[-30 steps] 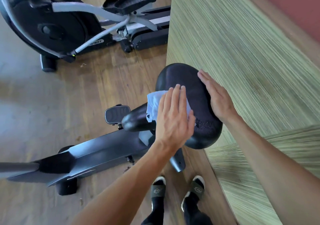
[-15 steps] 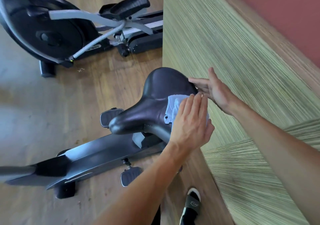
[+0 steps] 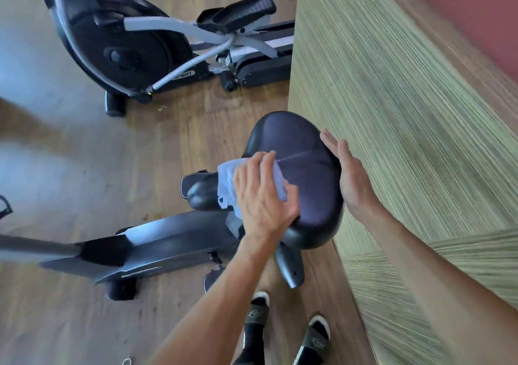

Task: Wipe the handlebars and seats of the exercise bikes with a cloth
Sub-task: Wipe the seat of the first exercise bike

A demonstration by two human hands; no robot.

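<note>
Where the left hand presses, cloth hides.

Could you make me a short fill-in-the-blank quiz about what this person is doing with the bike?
1. The left hand presses a light blue ____ onto the seat.
2. The right hand rests flat against the seat's edge, on the side nearest the ____.
3. The seat is coloured ____.
4. The person stands on a floor made of ____.

Missing words: cloth; wall; black; wood
</note>
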